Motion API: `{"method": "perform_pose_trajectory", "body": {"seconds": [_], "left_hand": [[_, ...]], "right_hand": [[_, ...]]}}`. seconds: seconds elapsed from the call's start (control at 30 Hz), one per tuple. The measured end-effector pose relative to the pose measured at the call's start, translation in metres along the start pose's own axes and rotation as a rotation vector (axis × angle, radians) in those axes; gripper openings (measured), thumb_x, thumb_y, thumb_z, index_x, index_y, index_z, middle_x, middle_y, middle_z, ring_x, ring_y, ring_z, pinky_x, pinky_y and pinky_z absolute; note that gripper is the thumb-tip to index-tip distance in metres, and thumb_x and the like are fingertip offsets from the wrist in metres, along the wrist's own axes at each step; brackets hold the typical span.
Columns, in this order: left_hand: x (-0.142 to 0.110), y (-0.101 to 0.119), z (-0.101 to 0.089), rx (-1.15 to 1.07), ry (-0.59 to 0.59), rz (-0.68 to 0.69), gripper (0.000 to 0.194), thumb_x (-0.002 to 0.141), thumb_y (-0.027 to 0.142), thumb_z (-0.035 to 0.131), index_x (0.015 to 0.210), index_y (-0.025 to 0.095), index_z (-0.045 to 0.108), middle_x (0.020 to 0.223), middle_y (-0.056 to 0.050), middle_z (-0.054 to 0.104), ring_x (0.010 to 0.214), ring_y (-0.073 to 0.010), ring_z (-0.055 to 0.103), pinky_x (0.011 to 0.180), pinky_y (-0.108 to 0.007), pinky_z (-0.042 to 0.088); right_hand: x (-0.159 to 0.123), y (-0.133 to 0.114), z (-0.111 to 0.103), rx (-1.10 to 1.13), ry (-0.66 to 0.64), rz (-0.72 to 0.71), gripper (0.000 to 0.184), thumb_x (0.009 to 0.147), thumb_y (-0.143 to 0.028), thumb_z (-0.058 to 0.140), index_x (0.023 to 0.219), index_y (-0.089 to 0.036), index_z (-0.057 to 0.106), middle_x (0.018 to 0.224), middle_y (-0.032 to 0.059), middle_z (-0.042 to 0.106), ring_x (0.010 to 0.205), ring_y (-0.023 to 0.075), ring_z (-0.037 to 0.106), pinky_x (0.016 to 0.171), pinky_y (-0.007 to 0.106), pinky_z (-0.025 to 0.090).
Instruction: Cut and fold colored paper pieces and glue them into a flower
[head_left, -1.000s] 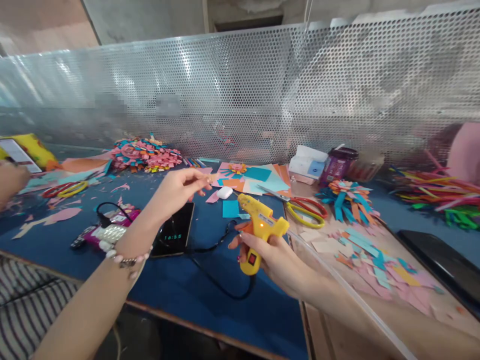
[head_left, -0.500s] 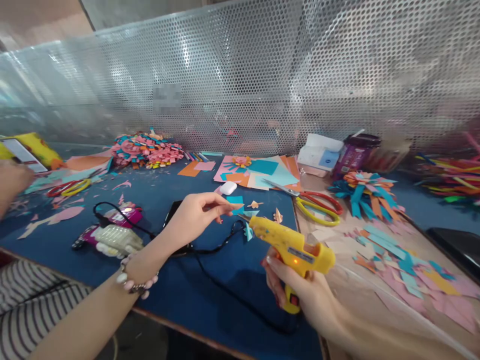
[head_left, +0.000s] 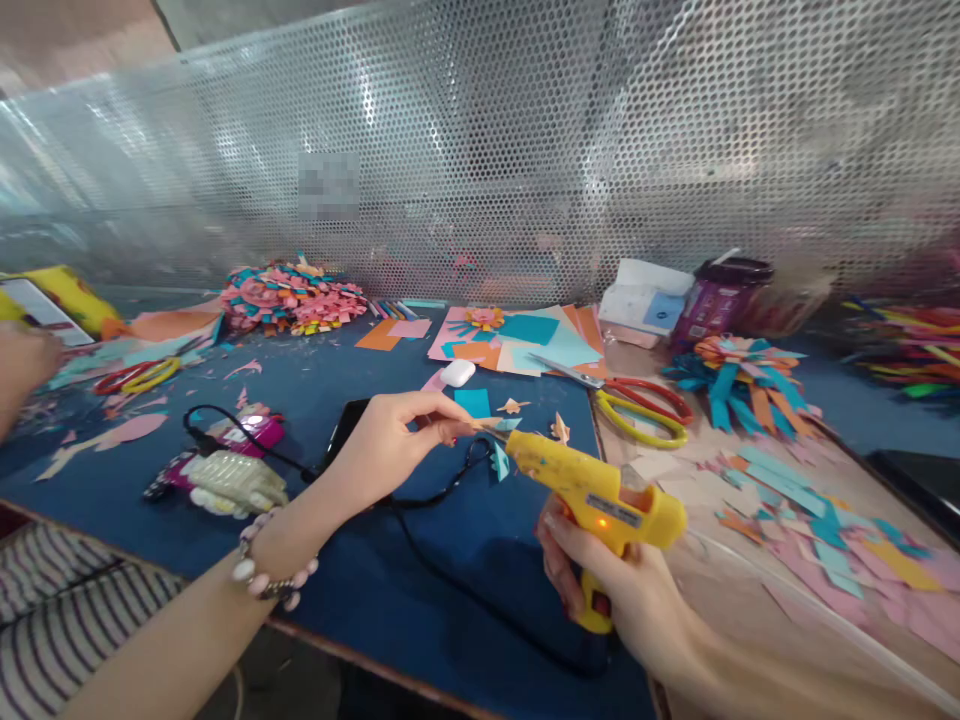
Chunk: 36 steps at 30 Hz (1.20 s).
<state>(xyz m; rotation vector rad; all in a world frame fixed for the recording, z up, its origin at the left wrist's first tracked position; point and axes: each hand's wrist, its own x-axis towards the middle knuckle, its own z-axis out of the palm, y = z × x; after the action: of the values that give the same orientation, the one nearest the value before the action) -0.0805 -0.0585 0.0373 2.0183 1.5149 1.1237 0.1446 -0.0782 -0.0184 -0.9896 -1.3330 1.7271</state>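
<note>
Hands (head_left: 390, 445) (head_left: 637, 585): paper (head_left: 484, 423), glue gun (head_left: 574, 472). Cup (head_left: 711, 305): straw (head_left: 727, 256).

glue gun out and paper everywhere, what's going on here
A person's right hand grips a yellow glue gun, its small light glowing orange. The left hand pinches a small piece of paper right by the nozzle; whether the two touch is hard to tell. Beyond them lie coloured sheets with a paper flower on top, and scissors with red and yellow handles.
</note>
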Motion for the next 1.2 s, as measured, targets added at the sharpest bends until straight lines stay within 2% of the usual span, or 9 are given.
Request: {"method": "perform_pose_trajectory", "body": {"seconds": [0.13,0.27,0.6,0.83,0.97,1.2], "left_hand": [[0.0000,-0.0008,0.0001,-0.033,0.005,0.045,0.010,0.081,0.020,0.064,0.078,0.020,0.073,0.072,0.000,0.071,0.066,-0.0113,0.061,0.064,-0.020,0.047],[0.0004,-0.0026,0.0016,-0.047,0.015,0.082,0.012,0.081,0.015,0.063,0.078,0.019,0.073,0.074,0.000,0.072,0.068,-0.0115,0.062,0.064,-0.020,0.048],[0.0001,-0.0037,0.0032,-0.075,0.008,0.108,0.007,0.080,0.017,0.066,0.076,0.018,0.072,0.075,-0.001,0.072,0.071,-0.0123,0.065,0.067,-0.020,0.049],[-0.0006,-0.0038,0.0051,-0.075,-0.002,0.155,0.008,0.082,0.019,0.064,0.078,0.019,0.072,0.077,-0.001,0.073,0.072,-0.0125,0.066,0.067,-0.020,0.051],[-0.0004,-0.0024,0.0054,-0.058,0.025,0.162,0.008,0.082,0.021,0.065,0.079,0.019,0.072,0.076,-0.001,0.073,0.071,-0.0134,0.067,0.066,-0.021,0.052],[0.0000,-0.0003,0.0054,-0.072,0.015,0.144,0.008,0.081,0.021,0.065,0.079,0.019,0.072,0.077,-0.001,0.073,0.072,-0.0133,0.067,0.067,-0.021,0.052]], "right_hand": [[-0.0072,-0.0074,0.0052,-0.031,0.076,-0.029,0.038,0.078,-0.053,0.062,0.065,-0.018,0.054,0.041,-0.0026,0.046,0.039,0.0095,0.044,0.043,0.021,0.041],[-0.0086,-0.0088,0.0058,-0.048,0.072,-0.030,0.040,0.078,-0.054,0.061,0.062,-0.018,0.054,0.040,-0.0021,0.045,0.039,0.0100,0.045,0.043,0.022,0.041],[-0.0079,-0.0046,0.0016,-0.040,0.084,0.056,0.043,0.074,-0.057,0.064,0.061,-0.017,0.055,0.049,-0.0009,0.051,0.038,0.0100,0.049,0.045,0.023,0.040],[-0.0073,-0.0035,-0.0005,-0.077,0.033,0.067,0.046,0.078,-0.058,0.058,0.058,-0.017,0.052,0.051,0.0003,0.051,0.040,0.0103,0.048,0.046,0.024,0.040],[-0.0087,-0.0046,-0.0010,-0.098,0.021,0.036,0.044,0.079,-0.055,0.056,0.056,-0.017,0.051,0.047,0.0000,0.049,0.041,0.0115,0.048,0.046,0.023,0.038],[-0.0085,-0.0066,0.0007,-0.084,0.050,0.089,0.044,0.073,-0.058,0.061,0.056,-0.018,0.052,0.045,-0.0001,0.048,0.040,0.0115,0.047,0.046,0.024,0.036]]}}
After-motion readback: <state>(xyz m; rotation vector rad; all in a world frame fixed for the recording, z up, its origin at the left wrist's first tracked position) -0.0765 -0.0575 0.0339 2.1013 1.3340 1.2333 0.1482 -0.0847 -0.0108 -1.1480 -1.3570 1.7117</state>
